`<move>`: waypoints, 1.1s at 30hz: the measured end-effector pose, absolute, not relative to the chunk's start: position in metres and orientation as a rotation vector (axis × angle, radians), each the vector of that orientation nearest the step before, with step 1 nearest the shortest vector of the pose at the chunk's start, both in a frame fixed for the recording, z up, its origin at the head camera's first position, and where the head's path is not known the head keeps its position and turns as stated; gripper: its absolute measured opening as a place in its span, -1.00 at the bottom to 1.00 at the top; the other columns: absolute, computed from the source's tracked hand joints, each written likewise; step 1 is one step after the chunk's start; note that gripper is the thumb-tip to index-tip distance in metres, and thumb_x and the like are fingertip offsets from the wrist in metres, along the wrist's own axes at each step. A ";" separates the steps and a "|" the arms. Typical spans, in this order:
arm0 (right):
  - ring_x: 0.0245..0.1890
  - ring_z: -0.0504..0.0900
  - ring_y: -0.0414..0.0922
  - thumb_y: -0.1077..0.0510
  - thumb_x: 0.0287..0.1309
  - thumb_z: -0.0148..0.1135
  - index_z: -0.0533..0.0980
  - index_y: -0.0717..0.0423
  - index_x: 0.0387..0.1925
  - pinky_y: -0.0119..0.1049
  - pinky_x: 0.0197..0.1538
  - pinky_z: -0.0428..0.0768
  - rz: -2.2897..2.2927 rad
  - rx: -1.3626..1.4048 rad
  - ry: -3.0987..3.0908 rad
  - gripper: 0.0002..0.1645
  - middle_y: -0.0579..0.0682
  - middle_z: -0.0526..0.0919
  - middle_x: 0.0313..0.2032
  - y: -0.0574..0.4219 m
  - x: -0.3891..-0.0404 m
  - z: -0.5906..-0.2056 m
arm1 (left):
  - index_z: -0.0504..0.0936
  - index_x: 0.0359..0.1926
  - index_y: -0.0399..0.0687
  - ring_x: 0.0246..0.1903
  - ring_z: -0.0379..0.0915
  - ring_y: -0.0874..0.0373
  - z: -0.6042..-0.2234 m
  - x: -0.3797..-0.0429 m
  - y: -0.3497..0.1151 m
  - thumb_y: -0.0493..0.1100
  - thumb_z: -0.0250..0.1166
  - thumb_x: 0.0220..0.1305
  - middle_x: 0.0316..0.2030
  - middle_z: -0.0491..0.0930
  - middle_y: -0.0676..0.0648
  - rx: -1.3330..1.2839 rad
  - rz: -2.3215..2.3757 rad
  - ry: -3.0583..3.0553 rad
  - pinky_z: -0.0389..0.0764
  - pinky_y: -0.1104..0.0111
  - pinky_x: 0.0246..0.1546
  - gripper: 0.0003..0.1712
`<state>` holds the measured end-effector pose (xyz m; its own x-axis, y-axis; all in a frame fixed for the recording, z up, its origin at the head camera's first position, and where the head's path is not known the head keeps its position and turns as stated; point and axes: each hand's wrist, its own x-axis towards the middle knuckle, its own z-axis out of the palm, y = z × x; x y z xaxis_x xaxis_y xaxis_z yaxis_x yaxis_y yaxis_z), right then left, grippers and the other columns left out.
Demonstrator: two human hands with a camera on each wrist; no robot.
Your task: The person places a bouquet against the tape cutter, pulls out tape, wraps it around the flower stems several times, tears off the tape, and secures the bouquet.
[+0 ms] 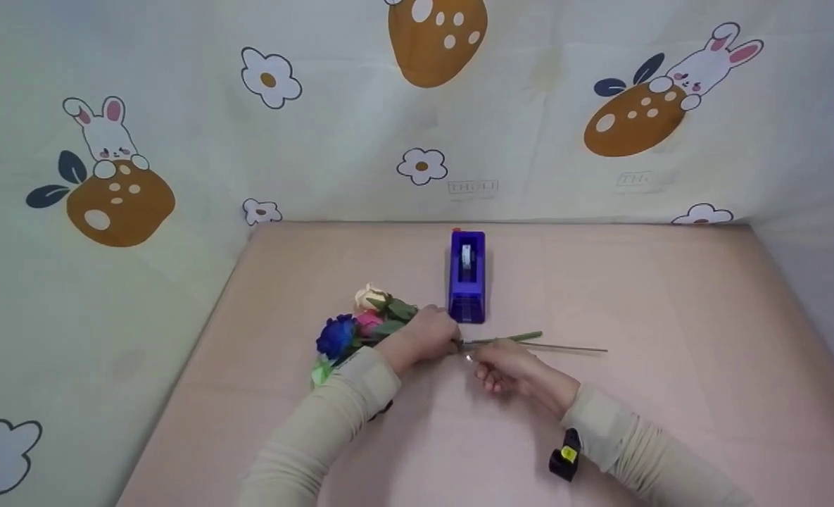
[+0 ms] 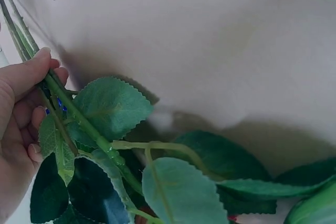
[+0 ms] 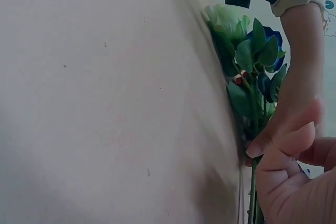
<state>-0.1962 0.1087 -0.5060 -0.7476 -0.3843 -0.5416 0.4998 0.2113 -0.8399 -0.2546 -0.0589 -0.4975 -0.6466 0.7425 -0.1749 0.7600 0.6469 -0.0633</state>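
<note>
My left hand grips the stems of a bunch of artificial flowers lying across the table. Their heads point left: a blue rose, a pink rose, a cream rose and a pale green flower. In the left wrist view, thumb and fingers close round the green stems beside large leaves. Just right of that grip, my right hand has curled fingers and pinches a small shiny bit, seemingly clear tape. Bare stem ends stick out beyond it.
A blue tape dispenser with a roll stands right behind the hands. The pink-beige tabletop meets a patterned cloth wall at the back and sides. A black wrist mount hangs at the right sleeve.
</note>
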 end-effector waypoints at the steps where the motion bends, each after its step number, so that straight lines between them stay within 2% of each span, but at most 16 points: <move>1: -0.80 0.40 -0.31 0.18 0.16 0.03 0.45 0.34 -0.35 -0.53 -0.71 0.36 -1.566 0.080 1.826 -0.77 -0.11 0.47 -0.73 0.109 -0.195 -0.504 | 0.71 -0.39 0.07 -0.36 0.50 0.13 -0.498 -0.255 -0.059 -0.03 0.27 0.11 -0.44 0.66 0.08 1.254 -0.193 2.728 0.43 0.32 -0.25 -0.86; 5: -0.78 0.40 -0.26 0.14 0.15 0.09 0.47 0.23 -0.47 -0.46 -0.71 0.36 -1.239 -0.139 2.162 -0.79 -0.06 0.49 -0.70 0.112 -0.193 -0.494 | 0.72 -0.41 0.04 -0.35 0.49 0.12 -0.498 -0.254 -0.060 -0.03 0.29 0.07 -0.44 0.66 0.08 1.265 -0.176 2.734 0.40 0.32 -0.24 -0.85; 10: -0.54 0.50 -0.11 0.17 0.10 0.16 0.54 0.23 -0.32 -0.24 -0.45 0.48 -0.810 -0.401 2.831 -0.81 0.01 0.56 -0.53 0.121 -0.212 -0.485 | 0.71 -0.42 0.01 -0.36 0.48 0.12 -0.496 -0.255 -0.061 -0.02 0.29 0.08 -0.45 0.66 0.06 1.254 -0.178 2.734 0.40 0.31 -0.25 -0.82; 14: -0.28 0.54 0.02 0.08 0.08 0.23 0.53 0.32 -0.16 -0.11 -0.15 0.49 -0.701 -0.590 2.869 -0.61 0.11 0.61 -0.33 0.127 -0.227 -0.492 | 0.71 -0.40 0.00 -0.37 0.46 0.13 -0.495 -0.255 -0.060 -0.02 0.28 0.10 -0.44 0.66 0.05 1.236 -0.203 2.733 0.39 0.32 -0.25 -0.81; 17: -0.16 0.48 0.03 -0.06 0.04 0.26 0.50 0.31 -0.05 -0.06 -0.06 0.41 -0.630 -0.713 2.740 -0.43 0.13 0.57 -0.17 0.129 -0.232 -0.500 | 0.70 -0.36 0.01 -0.36 0.47 0.13 -0.493 -0.256 -0.058 -0.01 0.26 0.12 -0.41 0.66 0.05 1.214 -0.236 2.725 0.39 0.33 -0.23 -0.80; 19: -0.17 0.44 -0.01 -0.13 -0.01 0.29 0.49 0.27 -0.03 -0.07 -0.07 0.37 -0.587 -0.767 2.684 -0.37 0.09 0.56 -0.15 0.130 -0.234 -0.504 | 0.70 -0.35 0.01 -0.35 0.48 0.13 -0.492 -0.257 -0.056 0.00 0.25 0.13 -0.40 0.66 0.05 1.199 -0.257 2.716 0.39 0.33 -0.21 -0.79; 22: -0.24 0.40 -0.06 -0.12 -0.04 0.32 0.52 0.25 -0.09 -0.11 -0.13 0.35 -0.580 -0.822 2.627 -0.40 0.04 0.55 -0.22 0.131 -0.239 -0.508 | 0.70 -0.35 0.01 -0.34 0.48 0.12 -0.490 -0.257 -0.054 -0.01 0.24 0.14 -0.39 0.66 0.05 1.192 -0.270 2.701 0.39 0.32 -0.19 -0.80; 28: -0.36 0.41 -0.18 0.02 0.08 0.25 0.52 0.25 -0.18 -0.26 -0.22 0.42 -0.679 -0.888 2.483 -0.61 -0.07 0.52 -0.36 0.137 -0.251 -0.515 | 0.69 -0.37 0.02 -0.35 0.48 0.13 -0.490 -0.257 -0.053 0.01 0.23 0.15 -0.41 0.66 0.05 1.215 -0.327 2.719 0.39 0.33 -0.20 -0.79; 33: -0.47 0.34 -0.23 0.09 0.17 0.16 0.51 0.21 -0.25 -0.35 -0.34 0.36 -0.724 -0.954 2.433 -0.76 -0.15 0.42 -0.50 0.142 -0.254 -0.517 | 0.69 -0.39 0.03 -0.34 0.49 0.14 -0.489 -0.256 -0.053 0.03 0.24 0.12 -0.45 0.65 0.06 1.282 -0.420 2.754 0.38 0.34 -0.23 -0.79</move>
<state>-0.2539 0.1420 -0.5172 -0.6724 -0.7141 -0.1948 -0.4914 0.6275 -0.6039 -0.2564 -0.0525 -0.4891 -0.6482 0.7395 -0.1815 0.7600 0.6135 -0.2145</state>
